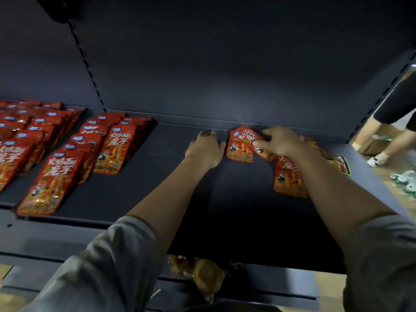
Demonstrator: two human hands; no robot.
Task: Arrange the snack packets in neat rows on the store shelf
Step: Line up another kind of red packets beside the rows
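Red snack packets lie in rows (67, 152) on the left part of the dark shelf (157, 188). At the back right, loose red packets are scattered. My right hand (280, 141) pinches a small red packet (262, 149) between thumb and fingers, over another packet (239, 144) lying flat. My left hand (206, 147) rests flat on the shelf just left of that packet, fingers extended toward the back wall. A further packet (287, 179) lies under my right forearm, partly hidden.
A black-edged packet (343, 164) sits near the shelf's right end. Brownish packaged goods (202, 275) show on the lower shelf. At the right, a person's legs (391, 140) stand by a cardboard box (371, 145), with green items (405, 181) on the floor.
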